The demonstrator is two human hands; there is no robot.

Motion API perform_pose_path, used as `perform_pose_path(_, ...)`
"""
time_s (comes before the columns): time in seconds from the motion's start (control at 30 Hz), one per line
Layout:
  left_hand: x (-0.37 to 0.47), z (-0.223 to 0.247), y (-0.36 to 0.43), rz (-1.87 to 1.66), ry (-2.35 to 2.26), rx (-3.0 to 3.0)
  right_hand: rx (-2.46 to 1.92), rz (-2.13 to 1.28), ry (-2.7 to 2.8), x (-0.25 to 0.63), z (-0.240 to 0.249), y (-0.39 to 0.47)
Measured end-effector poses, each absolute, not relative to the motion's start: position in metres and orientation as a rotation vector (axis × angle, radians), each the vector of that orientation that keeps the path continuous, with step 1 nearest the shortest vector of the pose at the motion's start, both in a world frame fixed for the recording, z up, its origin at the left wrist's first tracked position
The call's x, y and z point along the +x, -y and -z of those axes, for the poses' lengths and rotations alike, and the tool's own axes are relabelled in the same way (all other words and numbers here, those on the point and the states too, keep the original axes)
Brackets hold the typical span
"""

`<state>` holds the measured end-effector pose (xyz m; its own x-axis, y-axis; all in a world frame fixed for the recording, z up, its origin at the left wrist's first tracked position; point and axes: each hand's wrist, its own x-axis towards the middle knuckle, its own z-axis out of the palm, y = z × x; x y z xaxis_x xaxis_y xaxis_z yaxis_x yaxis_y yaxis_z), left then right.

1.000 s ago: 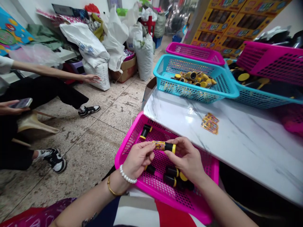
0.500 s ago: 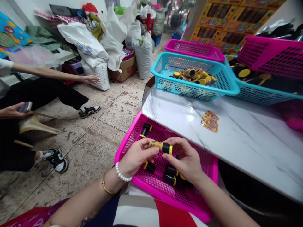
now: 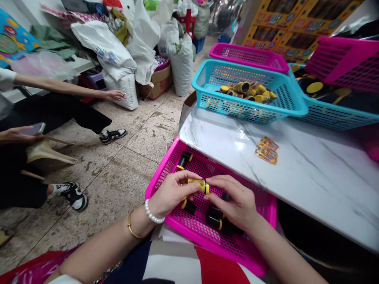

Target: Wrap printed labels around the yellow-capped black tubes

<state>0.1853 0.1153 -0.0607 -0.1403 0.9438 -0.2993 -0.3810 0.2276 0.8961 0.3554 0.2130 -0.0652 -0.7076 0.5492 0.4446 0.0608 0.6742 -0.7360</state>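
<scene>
Between my two hands is a small yellow-and-black tube [image 3: 200,185], lying sideways with its printed yellow side showing. My left hand [image 3: 174,191] pinches its left part with thumb and fingers. The fingertips of my right hand [image 3: 232,199] press at its right end, around the yellow rim. Both hands are over a pink basket [image 3: 158,173]. Inside the basket lie several black tubes with yellow rings, one black tube [image 3: 185,159] near the far left corner and another black tube [image 3: 213,221] below my right hand.
A marble-patterned table [image 3: 225,138] borders the basket, with yellow stickers [image 3: 267,150] on it. A blue basket [image 3: 237,106] holds several yellow pieces. Yellow boxes [image 3: 275,35] are stacked behind. At left sits a person holding a phone [image 3: 32,129]; white sacks [image 3: 120,85] stand beyond.
The tube looks shorter: its long black section no longer shows, and the yellow rim sits close to the printed part. My right fingertips have shifted to its end.
</scene>
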Motion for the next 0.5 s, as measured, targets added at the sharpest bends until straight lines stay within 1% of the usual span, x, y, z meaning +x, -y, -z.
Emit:
perform_pose_path(0.1,0.191,0.059,-0.113,-1.384,-1.312,0.916,-0.642,-1.313,2.022,0.35,0.071,-0.208)
perform_pose_path(0.17,0.192,0.058,-0.113,-1.38,-1.334,0.983,-0.756,-1.531,1.882,0.347,0.073,-0.205)
perform_pose_path(0.2,0.191,0.058,-0.113,-1.361,-1.32,0.963,-0.79,-1.586,1.838,0.347,0.074,-0.204)
perform_pose_path(0.3,0.185,0.061,-0.113,-1.314,-1.246,0.771,-0.801,-1.606,1.796,0.349,0.073,-0.205)
perform_pose_path(0.5,0.18,0.073,-0.114,-1.205,-1.156,0.561,-0.597,-1.723,1.895,0.354,0.071,-0.213)
